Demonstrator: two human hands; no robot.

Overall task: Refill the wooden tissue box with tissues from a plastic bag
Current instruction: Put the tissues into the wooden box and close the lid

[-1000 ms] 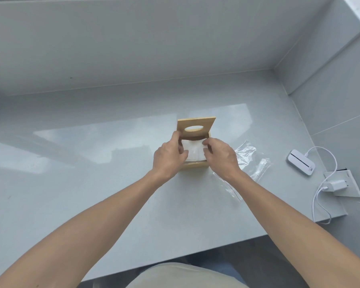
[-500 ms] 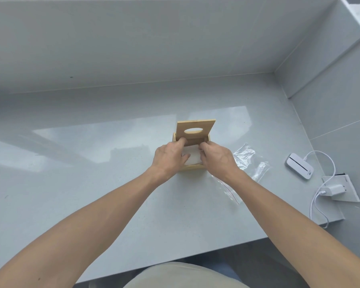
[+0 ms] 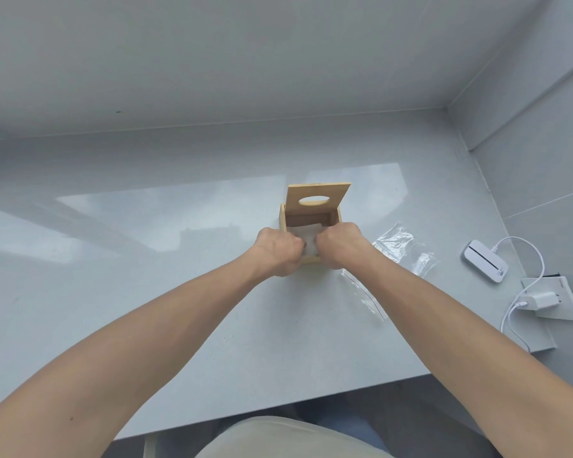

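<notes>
The wooden tissue box (image 3: pixel 337 217) stands in the middle of the grey counter, its lid (image 3: pixel 316 200) with an oval hole tipped up at the back. A stack of white tissues (image 3: pixel 306 233) sits inside the open box. My left hand (image 3: pixel 277 250) and my right hand (image 3: pixel 339 245) reach into the box from the near side, fingers curled down on the tissues. The fingertips are hidden inside the box. The clear plastic bag (image 3: pixel 398 246) lies flat and empty just right of the box.
A white device (image 3: pixel 484 264) with a cable lies at the right edge of the counter (image 3: pixel 146 292), beside a white charger (image 3: pixel 541 300) plugged into a wall socket plate. Grey walls close off the back and right. The counter's front edge is near me.
Both hands have sunk lower into the box with the tissues, which are now down inside it. The lid stays up and the bag has not moved.
</notes>
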